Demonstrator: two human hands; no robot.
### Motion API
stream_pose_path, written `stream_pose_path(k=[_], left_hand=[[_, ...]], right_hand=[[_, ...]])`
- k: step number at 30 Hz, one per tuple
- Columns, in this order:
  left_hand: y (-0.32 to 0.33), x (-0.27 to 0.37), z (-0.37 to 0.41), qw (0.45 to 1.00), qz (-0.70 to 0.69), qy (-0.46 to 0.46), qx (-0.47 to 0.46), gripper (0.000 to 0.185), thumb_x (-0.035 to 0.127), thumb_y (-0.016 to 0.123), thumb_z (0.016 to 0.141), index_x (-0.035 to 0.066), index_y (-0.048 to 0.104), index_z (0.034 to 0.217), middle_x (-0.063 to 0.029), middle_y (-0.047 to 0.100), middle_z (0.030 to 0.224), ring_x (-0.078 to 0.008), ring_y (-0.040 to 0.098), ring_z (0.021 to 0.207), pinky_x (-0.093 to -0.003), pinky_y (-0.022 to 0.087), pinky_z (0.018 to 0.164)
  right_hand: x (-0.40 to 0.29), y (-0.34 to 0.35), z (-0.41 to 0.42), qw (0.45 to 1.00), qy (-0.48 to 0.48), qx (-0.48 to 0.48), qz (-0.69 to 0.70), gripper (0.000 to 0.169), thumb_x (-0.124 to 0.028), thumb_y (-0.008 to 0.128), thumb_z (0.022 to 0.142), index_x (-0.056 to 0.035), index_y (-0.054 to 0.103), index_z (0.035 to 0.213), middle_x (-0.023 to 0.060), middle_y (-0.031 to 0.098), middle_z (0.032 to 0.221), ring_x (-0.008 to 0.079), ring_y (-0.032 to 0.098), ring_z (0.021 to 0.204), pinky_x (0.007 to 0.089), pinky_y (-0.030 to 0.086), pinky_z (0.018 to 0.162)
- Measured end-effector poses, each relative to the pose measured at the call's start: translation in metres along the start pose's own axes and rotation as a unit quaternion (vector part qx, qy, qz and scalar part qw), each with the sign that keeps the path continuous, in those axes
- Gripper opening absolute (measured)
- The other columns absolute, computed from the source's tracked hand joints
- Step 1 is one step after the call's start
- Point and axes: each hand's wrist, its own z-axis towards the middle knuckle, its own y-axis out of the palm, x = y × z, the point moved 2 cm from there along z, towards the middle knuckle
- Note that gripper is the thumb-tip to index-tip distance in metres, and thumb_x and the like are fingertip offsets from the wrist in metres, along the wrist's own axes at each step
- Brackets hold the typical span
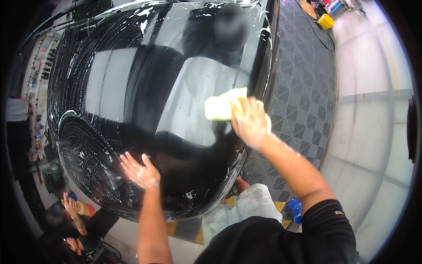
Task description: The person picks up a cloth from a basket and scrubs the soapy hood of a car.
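Before me spreads the glossy black hood of a car [148,138]. My right hand [251,122] grips a pale yellow cloth [219,108] over the hood's right side; hand and cloth are slightly blurred. Part of the cloth is hidden under the fingers. My left hand [141,171] has its fingers apart and holds nothing; it is at the lower middle of the hood, and whether the palm touches the paint I cannot tell. White suds [95,165] in swirls coat the hood's left part. Around the cloth the paint looks smooth and reflective, with few suds.
A co-worker [79,211] in dark clothes is at the lower left, near the car's front. Grey tiled flooring [296,85] runs along the right side. A blue container [294,209] stands by my right leg. Farther off are a yellow bucket [326,21] and a dark hose [318,38].
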Motion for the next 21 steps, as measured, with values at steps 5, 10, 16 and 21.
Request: stream_pose_path(k=[5,10,16,21], left_hand=[[0.001,-0.004,-0.001,1.000,-0.001,-0.001,0.002,0.068,0.049,0.041,0.103,0.007,0.031,0.156,-0.0149,0.025,0.164,-0.0376,0.024,0.150,-0.0501,0.020,0.122],[0.002,-0.002,0.000,1.000,0.003,0.006,0.001,0.068,0.049,0.041,0.103,0.007,0.030,0.156,-0.0149,0.024,0.164,-0.0376,0.024,0.150,-0.0501,0.020,0.122],[0.000,-0.007,-0.003,1.000,0.011,0.002,-0.002,0.068,0.049,0.040,0.104,0.006,0.031,0.156,-0.0153,0.024,0.164,-0.0373,0.023,0.150,-0.0506,0.020,0.121],[0.001,0.002,0.001,1.000,0.000,0.002,-0.008,0.069,0.050,0.040,0.103,0.007,0.030,0.156,-0.0147,0.025,0.164,-0.0367,0.023,0.150,-0.0503,0.019,0.122]], right_hand=[[0.006,0.006,0.032,0.997,0.066,0.019,-0.035,0.033,-0.021,0.068,0.083,-0.0041,0.068,0.112,0.0134,0.059,0.108,0.0310,0.053,0.104,0.0432,0.046,0.085],[0.012,-0.001,0.030,0.998,0.059,0.016,-0.002,0.034,-0.014,0.072,0.077,-0.0026,0.067,0.108,0.0152,0.057,0.110,0.0330,0.053,0.101,0.0444,0.046,0.086],[0.000,0.003,0.017,0.997,0.050,0.048,0.024,0.040,-0.012,0.072,0.077,-0.0016,0.066,0.115,0.0155,0.058,0.108,0.0329,0.054,0.098,0.0443,0.047,0.085],[0.060,0.003,0.090,0.992,0.075,0.089,-0.050,0.019,-0.017,0.063,0.087,-0.0010,0.063,0.098,0.0193,0.060,0.103,0.0350,0.055,0.097,0.0468,0.049,0.081]])
